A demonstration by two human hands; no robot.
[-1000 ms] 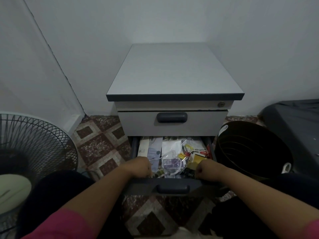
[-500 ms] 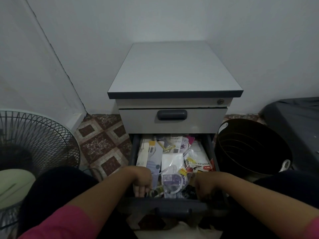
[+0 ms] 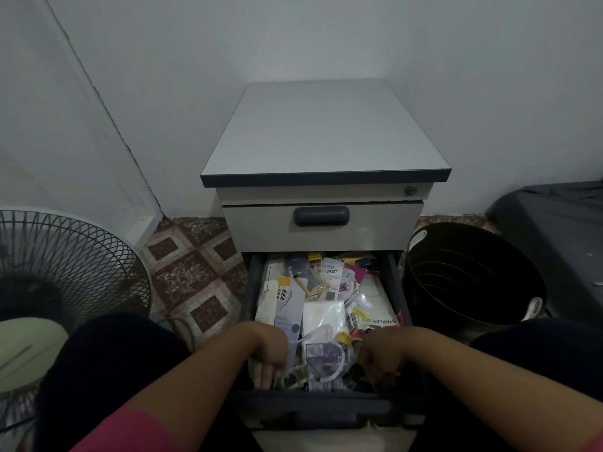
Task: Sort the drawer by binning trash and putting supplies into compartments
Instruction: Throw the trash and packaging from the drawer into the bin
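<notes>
My left hand point(image 3: 269, 357) curls over the near edge of the open drawer point(image 3: 321, 407), gripping its front. Packaged supplies point(image 3: 323, 324) fill it. My right hand point(image 3: 380, 357) grips that edge too, beside the black bin point(image 3: 470, 272).

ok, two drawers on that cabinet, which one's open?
The lower drawer, pulled out toward the person and full of packets, with the left hand and right hand gripping its front edge. The upper drawer sits flush, closed.
</notes>
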